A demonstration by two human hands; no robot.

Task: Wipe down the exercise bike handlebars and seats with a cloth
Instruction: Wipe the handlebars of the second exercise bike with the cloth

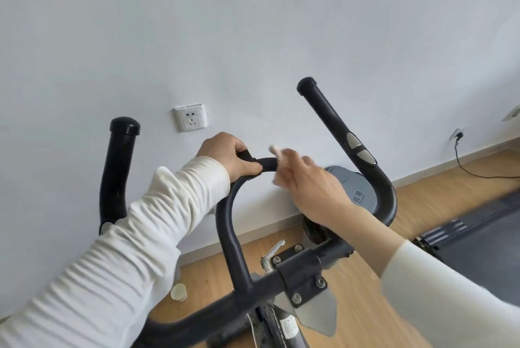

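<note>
Two-handed at the top loop of the black handlebars (225, 224): left grip (230, 159) curls tight round the bar; right grip (306, 178), blurred, pinches a white cloth (275, 150) against it just beside

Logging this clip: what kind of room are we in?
Probably a small home or office workout room: exercise bike handlebars fill the foreground, what looks like a treadmill lies on the wood floor at right, and a wall socket sits behind the bike.
</note>
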